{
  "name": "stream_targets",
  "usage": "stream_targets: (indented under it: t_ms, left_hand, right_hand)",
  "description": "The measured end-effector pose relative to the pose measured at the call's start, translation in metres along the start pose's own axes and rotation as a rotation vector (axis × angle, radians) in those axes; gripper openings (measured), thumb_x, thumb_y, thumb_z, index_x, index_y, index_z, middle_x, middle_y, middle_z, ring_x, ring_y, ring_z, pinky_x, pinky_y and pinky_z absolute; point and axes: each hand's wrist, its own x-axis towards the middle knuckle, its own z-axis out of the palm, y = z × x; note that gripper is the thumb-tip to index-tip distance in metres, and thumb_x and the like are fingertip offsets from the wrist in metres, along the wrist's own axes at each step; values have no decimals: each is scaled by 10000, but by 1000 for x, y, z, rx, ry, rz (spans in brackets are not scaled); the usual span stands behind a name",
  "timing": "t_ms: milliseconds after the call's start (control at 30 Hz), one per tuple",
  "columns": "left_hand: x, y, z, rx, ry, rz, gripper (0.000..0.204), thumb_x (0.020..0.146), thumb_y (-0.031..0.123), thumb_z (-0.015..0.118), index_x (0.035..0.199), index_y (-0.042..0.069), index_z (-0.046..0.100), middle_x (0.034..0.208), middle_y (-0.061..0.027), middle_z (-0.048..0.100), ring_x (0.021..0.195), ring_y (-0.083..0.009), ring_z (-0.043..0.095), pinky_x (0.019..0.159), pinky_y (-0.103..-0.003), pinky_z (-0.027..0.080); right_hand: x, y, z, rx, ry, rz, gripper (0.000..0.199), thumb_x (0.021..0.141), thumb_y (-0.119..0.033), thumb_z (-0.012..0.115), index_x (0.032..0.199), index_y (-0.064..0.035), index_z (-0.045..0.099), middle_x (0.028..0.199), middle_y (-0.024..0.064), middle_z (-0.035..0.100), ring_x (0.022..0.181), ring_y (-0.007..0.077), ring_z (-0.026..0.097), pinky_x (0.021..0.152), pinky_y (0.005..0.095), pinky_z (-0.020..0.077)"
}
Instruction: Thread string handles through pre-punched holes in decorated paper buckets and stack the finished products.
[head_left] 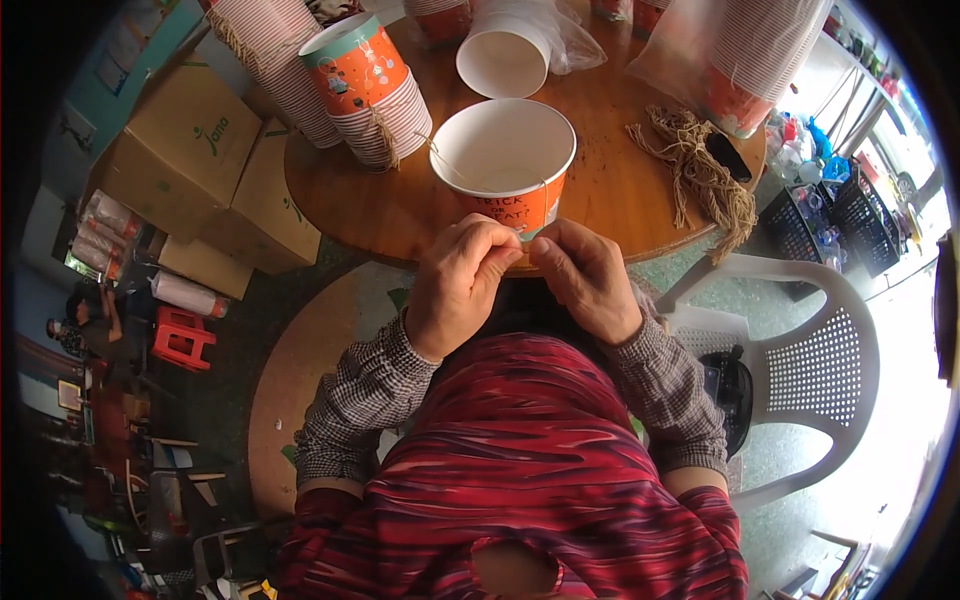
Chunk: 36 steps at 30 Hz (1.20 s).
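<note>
An orange paper bucket [505, 160] with a white inside stands at the near edge of the round wooden table [620, 190]. A thin twine string [445, 158] runs across its rim. My left hand [458, 285] and my right hand [588, 280] are side by side just below the bucket, fingers pinched on the ends of the twine at its near wall. A bundle of twine pieces [705, 175] lies on the table to the right.
Stacks of orange and striped paper buckets [370, 85] stand at the back left, another bagged stack [750, 60] at the back right, and a lone white cup [503, 55] behind. Cardboard boxes [190, 140] sit left; a white plastic chair [810, 360] is right.
</note>
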Motion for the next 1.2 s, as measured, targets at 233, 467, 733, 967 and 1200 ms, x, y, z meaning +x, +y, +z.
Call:
stream_targets:
  t_ms: [233,467,733,967,1200]
  left_hand:
    - [2,2,-1,120,-32,93,84,864,46,621,858,12,544,777,-103,569,698,-272,569,647,-337,455]
    - [6,3,-4,152,-46,114,84,863,55,623,846,20,549,757,-97,573,697,-276,565,659,-344,443]
    - [9,3,-8,137,24,81,131,787,25,670,860,52,565,800,-72,604,741,-261,587,680,-349,440]
    - [10,3,-6,119,42,84,147,770,8,680,843,58,563,799,-61,604,755,-252,595,690,-347,440]
    - [10,5,-2,152,-11,122,168,755,-15,701,845,35,568,822,-81,607,769,-247,598,697,-328,464]
  right_hand:
    - [1,-2,-6,-7,-43,84,242,964,-200,543,887,26,584,658,36,502,636,91,448,577,249,405]
    - [2,5,-6,-40,-44,-62,233,972,-224,538,900,-5,574,631,-56,455,547,24,394,482,191,319]
    - [4,-3,-13,173,-93,63,122,925,-125,606,922,-6,578,677,-57,494,574,11,414,493,179,317]
    - [3,-2,-28,13,-35,7,106,886,-63,641,957,-6,587,739,-50,553,675,2,468,580,164,360]
    - [7,-14,-27,155,-149,219,172,908,-150,627,996,-6,592,730,-17,589,571,43,542,504,174,407]
